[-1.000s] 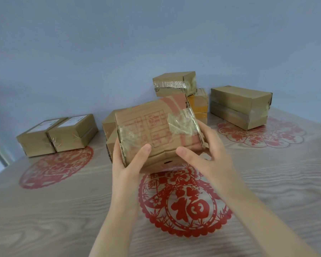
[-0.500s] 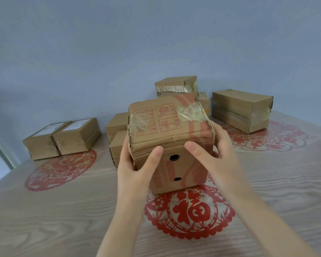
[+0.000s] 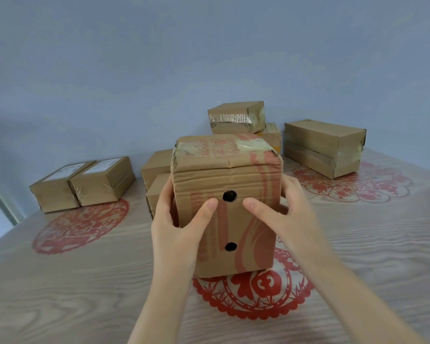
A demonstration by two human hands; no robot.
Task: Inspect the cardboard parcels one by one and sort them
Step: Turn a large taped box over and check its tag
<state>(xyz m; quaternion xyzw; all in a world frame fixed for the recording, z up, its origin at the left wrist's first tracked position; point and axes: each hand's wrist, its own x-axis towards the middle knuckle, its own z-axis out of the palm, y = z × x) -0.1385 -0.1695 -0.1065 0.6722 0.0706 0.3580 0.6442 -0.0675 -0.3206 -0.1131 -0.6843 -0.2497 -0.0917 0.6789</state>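
A worn cardboard parcel point(image 3: 236, 184) with red print, clear tape on top and two black holes in its near face is held upright above the red paper-cut circle point(image 3: 253, 291) in the middle of the table. My left hand point(image 3: 176, 219) grips its left side with the thumb on the near face. My right hand point(image 3: 286, 209) grips the right side, thumb beside the upper hole. Two plain parcels point(image 3: 157, 184) lie stacked behind it, partly hidden.
Two labelled parcels point(image 3: 85, 182) sit side by side at the back left by a red paper-cut. A taped parcel point(image 3: 236, 116) tops an orange-marked one point(image 3: 273, 136) at the back centre. A long parcel point(image 3: 323, 147) lies at the back right. The wooden table point(image 3: 60, 294) meets a blue wall.
Both hands have tipped the printed parcel forward, so its taped face now points up and the face with two holes turns toward me. The parcel has come closer and lower.
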